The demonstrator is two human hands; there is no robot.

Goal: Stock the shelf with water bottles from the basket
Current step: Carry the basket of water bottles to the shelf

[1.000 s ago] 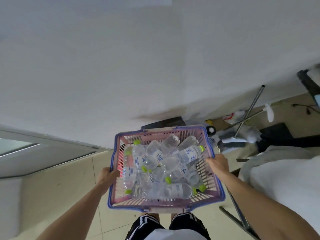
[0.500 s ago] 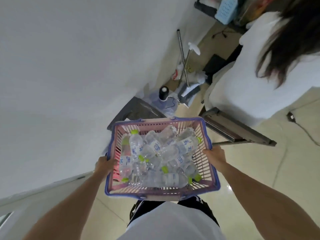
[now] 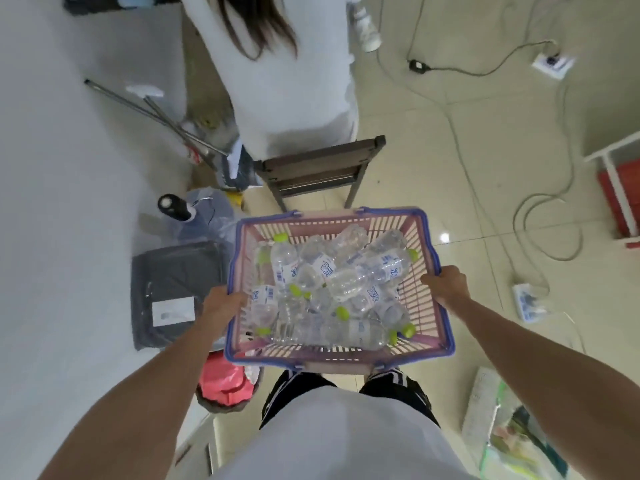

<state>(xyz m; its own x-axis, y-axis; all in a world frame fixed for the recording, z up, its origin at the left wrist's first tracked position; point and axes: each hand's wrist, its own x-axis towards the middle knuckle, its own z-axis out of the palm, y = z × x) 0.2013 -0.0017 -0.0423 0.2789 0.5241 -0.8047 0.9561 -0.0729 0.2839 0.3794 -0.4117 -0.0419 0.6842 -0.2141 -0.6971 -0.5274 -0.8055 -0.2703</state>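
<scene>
While the basket (image 3: pixel 325 226) is being carried and no bottle is out of it yet, the step in hand is, as I judge it, bringing the load to the shelf, and no shelf shows for certain. Outside the left hand a grey case (image 3: pixel 173 282) lies on the floor, with a red bag (image 3: pixel 223 381) nearer the body; a good path leaves both aside. The left hand (image 3: pixel 225 303) grasps the basket's left rim, fingers curled over the edge. The basket hangs in front of the waist, between the two hands. Inside it the water bottles (image 3: pixel 332 292) lie in a loose heap on their sides, green caps pointing every way. A tilt would likely roll them to the low side, so level rims and an equal pull from both hands suit best. Beyond the hands a chair (image 3: pixel 322 168) with a seated person (image 3: pixel 294 91) stands near the basket's far wall; the carry should swing wide of it. The right hand (image 3: pixel 446 284) grasps the right rim in the same way. Outside that hand, cables (image 3: pixel 515 220) loop over the tiles beside a power strip (image 3: pixel 526 303), and feet should step over them. Farthest out stands a white frame (image 3: pixel 614 188); whether it is the shelf I cannot tell.
</scene>
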